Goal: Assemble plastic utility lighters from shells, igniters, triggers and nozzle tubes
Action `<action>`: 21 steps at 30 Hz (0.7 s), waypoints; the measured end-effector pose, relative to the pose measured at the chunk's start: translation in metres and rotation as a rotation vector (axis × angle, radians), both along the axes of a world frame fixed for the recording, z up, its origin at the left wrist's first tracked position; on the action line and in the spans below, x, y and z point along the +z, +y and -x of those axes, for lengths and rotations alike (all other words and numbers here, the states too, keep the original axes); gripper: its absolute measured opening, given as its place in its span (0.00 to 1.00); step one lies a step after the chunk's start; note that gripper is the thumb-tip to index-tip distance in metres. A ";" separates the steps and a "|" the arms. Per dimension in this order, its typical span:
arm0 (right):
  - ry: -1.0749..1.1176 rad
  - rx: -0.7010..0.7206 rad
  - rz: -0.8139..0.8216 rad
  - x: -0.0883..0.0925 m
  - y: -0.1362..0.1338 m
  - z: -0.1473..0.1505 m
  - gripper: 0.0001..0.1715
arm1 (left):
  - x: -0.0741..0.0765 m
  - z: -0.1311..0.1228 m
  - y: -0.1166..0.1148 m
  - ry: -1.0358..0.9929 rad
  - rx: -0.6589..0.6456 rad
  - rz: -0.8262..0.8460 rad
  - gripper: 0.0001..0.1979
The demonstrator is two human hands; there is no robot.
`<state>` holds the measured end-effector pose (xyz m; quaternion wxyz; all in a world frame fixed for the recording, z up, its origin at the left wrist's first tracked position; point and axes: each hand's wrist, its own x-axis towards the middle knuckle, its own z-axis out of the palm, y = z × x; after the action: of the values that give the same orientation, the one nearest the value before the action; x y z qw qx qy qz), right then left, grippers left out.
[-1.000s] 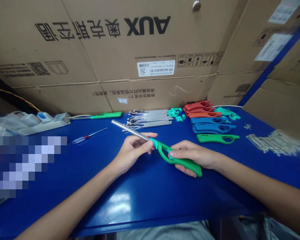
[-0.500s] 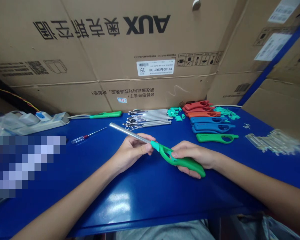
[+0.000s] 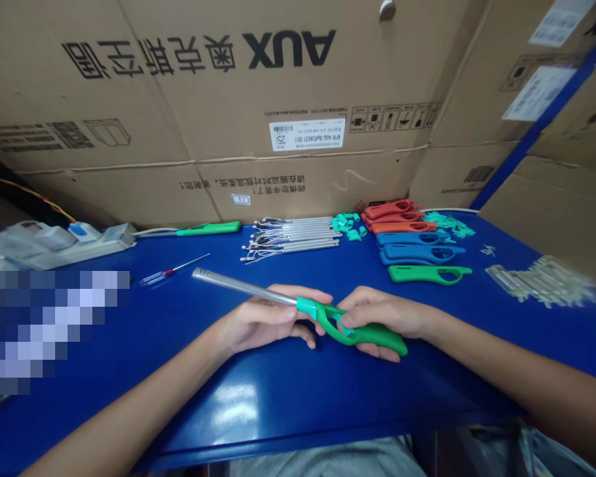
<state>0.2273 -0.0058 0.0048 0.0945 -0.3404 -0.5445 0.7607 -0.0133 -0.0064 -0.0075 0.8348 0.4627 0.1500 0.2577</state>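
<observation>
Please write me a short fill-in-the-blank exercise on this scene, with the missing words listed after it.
1. The right hand grips a lighter whose handle is colored ____.
2. The screwdriver lies nearer the ____ hand.
3. The large Latin letters on the cardboard spell ____.
4. The tabletop is colored ____.

Missing words: green; left; AUX; blue.

I can make out AUX 奥克斯空调, upside down, big across the cardboard box [image 3: 203, 119]; its white label [image 3: 306, 135], also inverted, gives KFR-46G/BpR3AES1 (B1) and 25, with 师傅您辛苦了! printed lower; the barcode labels [image 3: 539, 103] rightward are too small to read
</observation>
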 end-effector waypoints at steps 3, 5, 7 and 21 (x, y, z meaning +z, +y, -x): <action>0.040 -0.023 -0.015 -0.001 0.000 0.001 0.18 | 0.004 -0.002 0.000 -0.035 -0.011 0.050 0.22; 0.046 -0.027 -0.014 -0.001 0.000 0.001 0.17 | 0.005 -0.002 0.000 -0.037 -0.017 0.055 0.22; 0.044 -0.021 -0.011 -0.001 0.000 0.001 0.17 | 0.005 -0.001 0.000 -0.028 -0.031 0.054 0.22; 0.056 0.125 -0.065 0.003 -0.004 0.006 0.25 | -0.003 -0.007 -0.003 0.008 -0.130 -0.014 0.24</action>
<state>0.2214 -0.0097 0.0077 0.0729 -0.2810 -0.5862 0.7563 -0.0060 -0.0092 -0.0108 0.8460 0.4783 0.1212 0.2023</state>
